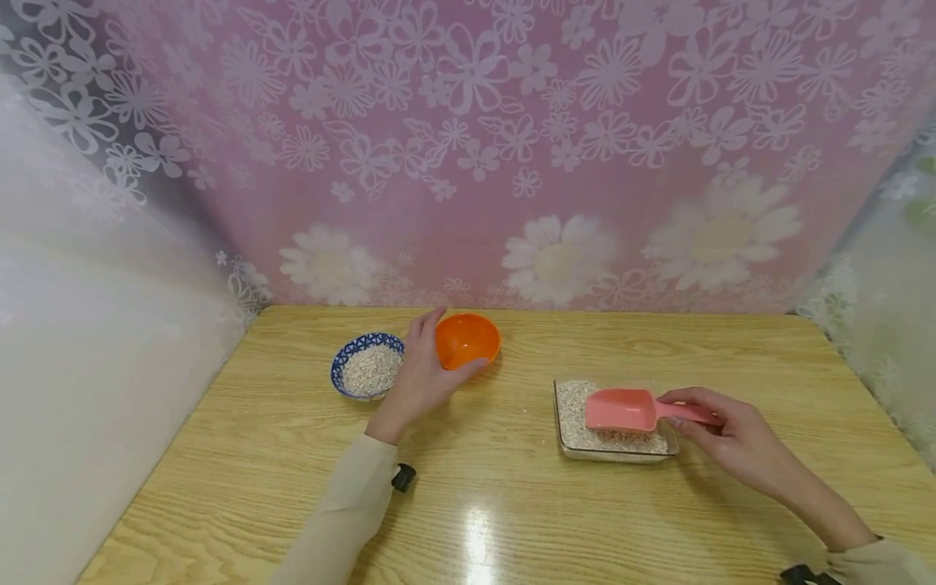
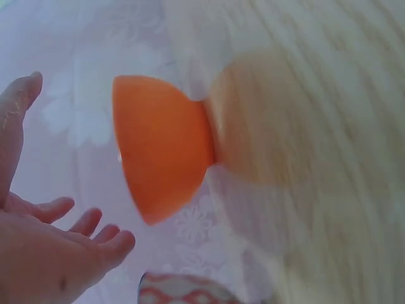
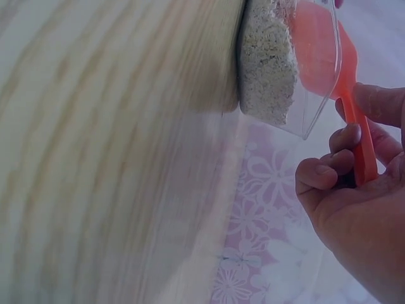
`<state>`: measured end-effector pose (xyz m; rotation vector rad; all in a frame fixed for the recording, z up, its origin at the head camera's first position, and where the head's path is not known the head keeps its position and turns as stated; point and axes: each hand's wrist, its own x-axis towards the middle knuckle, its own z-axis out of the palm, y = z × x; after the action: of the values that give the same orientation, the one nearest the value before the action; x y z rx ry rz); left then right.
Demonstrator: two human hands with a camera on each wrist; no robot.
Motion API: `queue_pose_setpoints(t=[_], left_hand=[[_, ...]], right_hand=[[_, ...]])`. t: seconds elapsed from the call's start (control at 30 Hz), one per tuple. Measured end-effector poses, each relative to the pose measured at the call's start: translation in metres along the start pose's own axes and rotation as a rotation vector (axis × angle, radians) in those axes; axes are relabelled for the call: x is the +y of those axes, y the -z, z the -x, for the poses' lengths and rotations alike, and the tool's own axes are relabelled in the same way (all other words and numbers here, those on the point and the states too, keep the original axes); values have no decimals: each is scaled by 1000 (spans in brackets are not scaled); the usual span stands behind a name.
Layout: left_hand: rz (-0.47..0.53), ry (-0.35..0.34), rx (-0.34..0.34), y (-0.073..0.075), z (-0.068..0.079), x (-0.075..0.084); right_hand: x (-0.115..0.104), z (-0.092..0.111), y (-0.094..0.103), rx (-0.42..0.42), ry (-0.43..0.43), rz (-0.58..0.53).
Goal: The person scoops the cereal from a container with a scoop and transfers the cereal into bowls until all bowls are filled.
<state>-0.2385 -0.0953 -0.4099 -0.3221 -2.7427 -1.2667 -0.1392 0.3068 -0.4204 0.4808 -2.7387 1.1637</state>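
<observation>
My right hand (image 1: 746,443) grips the handle of a pink scoop (image 1: 621,409). The scoop's bowl lies over the oats (image 1: 575,404) in a clear rectangular container (image 1: 617,457), and its inside looks bare. In the right wrist view, the fingers (image 3: 342,158) curl round the handle and the scoop (image 3: 345,69) shows partly through the container's wall. At the back of the table stands an orange bowl (image 1: 470,341). My left hand (image 1: 422,374) is beside it, thumb and fingers spread; the left wrist view shows a gap between the hand (image 2: 50,247) and the bowl (image 2: 164,145).
Left of my left hand stands a blue-and-white patterned bowl (image 1: 351,349) that holds oats. All of this is on a light wooden table (image 1: 483,471). A pink flowered curtain (image 1: 439,162) hangs along the table's far edge.
</observation>
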Motion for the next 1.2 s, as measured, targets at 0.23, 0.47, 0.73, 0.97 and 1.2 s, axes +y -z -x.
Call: queue_pose_setpoints(t=[0.23, 0.47, 0.73, 0.97, 1.2], left_hand=[[-63, 56, -36, -16, -14, -4], [-105, 90, -68, -22, -24, -7], [-149, 85, -94, -24, -27, -10], [-174, 51, -158, -21, -23, -10], [-187, -64, -230, -16, -8, -11]], right_hand=[[-4, -2, -4, -5, 15, -17], [-2, -4, -4, -15, 14, -44], [0, -3, -5, -10, 6, -20], [-1, -3, -5, -9, 12, -21], [0, -3, -6, -14, -9, -5]])
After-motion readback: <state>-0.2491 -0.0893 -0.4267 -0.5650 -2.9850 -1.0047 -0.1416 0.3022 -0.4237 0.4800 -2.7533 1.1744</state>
